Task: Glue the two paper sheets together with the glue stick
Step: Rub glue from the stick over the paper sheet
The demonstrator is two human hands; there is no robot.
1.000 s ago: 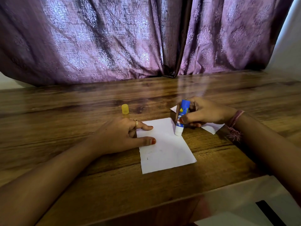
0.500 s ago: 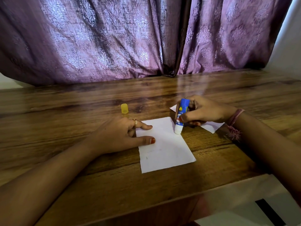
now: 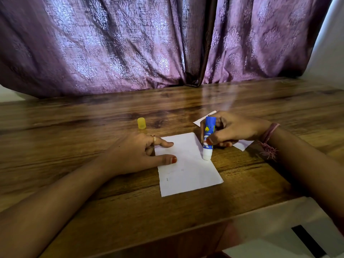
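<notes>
On table [image 3: 111, 211], centre, toward near edge: inventory of items w/ reasons for placement.

1. Paper sheet, white [image 3: 188, 170]. Lies flat, roughly mid-table. Receiving glue, so kept face-up and within reach of both hands.

2. Left hand [image 3: 134, 155]. Fingers straight, thumb and one finger pressing flat on sheet's left edge; nothing grasped. Purpose, as judged: pins sheet so it won't drag w/ the stick.

3. Glue stick, blue body, white lower part [image 3: 208, 140]. Near upright, slightly tilted, tip touching sheet close to its right edge, approx. halfway along. Uncapped.

4. Right hand [image 3: 234, 130]. Fingers curled round upper barrel of stick, grasping it. High grip leaves tip visible and lets pressure go straight down.

5. Second paper sheet [image 3: 242, 144]. Mostly hidden under right hand, toward table's right side; corners show either side of hand. Parked just beside first sheet, prob. ready to lay on once glue is spread.

6. Cap, yellow [image 3: 141, 123]. Stands upright beyond left hand, toward far edge, apart from sheets; out of the working area.

7. Curtain, purple [image 3: 130, 43]. Hangs behind far edge.

Status est.: gluing step under way; sheets not yet joined.
</notes>
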